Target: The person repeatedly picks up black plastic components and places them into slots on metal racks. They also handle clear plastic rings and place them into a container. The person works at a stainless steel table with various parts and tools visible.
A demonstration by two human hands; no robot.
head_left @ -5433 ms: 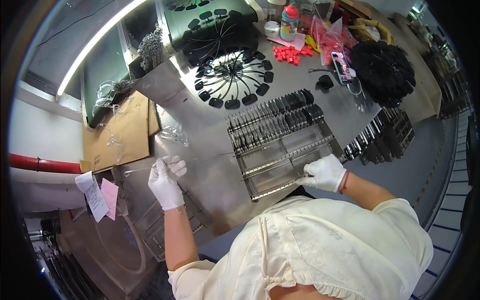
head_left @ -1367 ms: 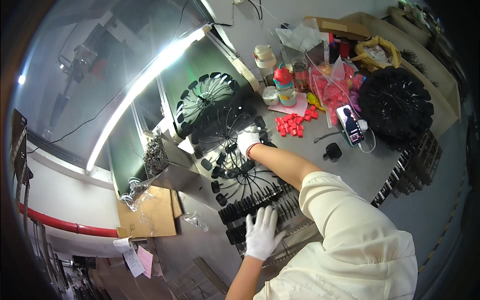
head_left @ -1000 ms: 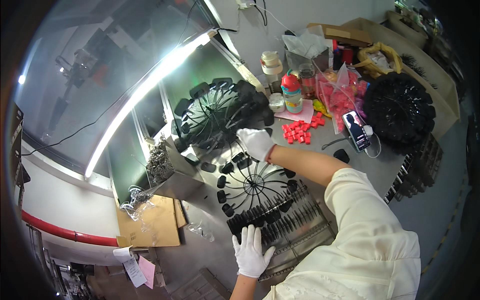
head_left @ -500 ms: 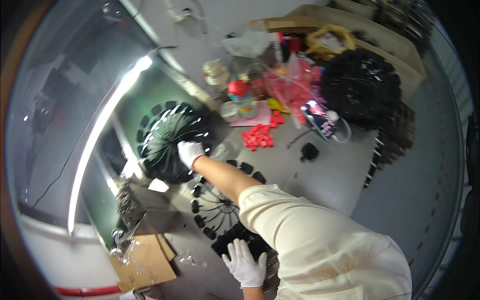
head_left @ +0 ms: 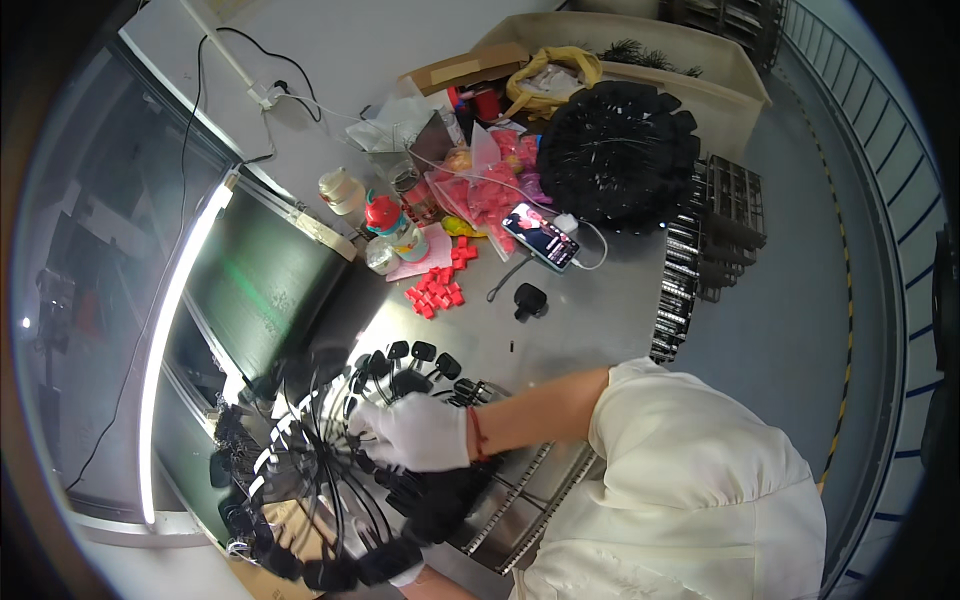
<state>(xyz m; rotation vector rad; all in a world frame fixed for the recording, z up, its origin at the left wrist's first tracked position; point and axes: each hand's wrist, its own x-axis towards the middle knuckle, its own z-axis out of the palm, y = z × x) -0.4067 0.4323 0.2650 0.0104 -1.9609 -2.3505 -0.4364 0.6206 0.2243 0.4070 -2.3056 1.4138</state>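
Observation:
A ring-shaped bundle of black cables with flat black heads (head_left: 330, 572) fans out at the lower left, tilted and blurred in places. My right hand (head_left: 415, 432), white-gloved, reaches in from the right and is closed on cables near the bundle's middle. Beneath the bundle's near edge is my left hand (head_left: 405, 573), also gloved; the cables and heads hide its fingers. Behind the right hand, a second circle of black heads (head_left: 423, 352) lies on the metal table (head_left: 600, 310). Dark pieces (head_left: 450, 508) lie below my right wrist.
Red plastic pieces (head_left: 435, 292), a red-capped bottle (head_left: 400, 235), a jar (head_left: 342, 190) and a phone on a cable (head_left: 540, 236) sit further back. A big black coil (head_left: 618, 155) stands by a beige bin (head_left: 740, 100). A bright tube lamp (head_left: 165, 370) runs along the left.
The bundle has come from the green surface at the back left toward me, with my right hand. My left hand has moved from the dark pieces to under the bundle. The view has shifted.

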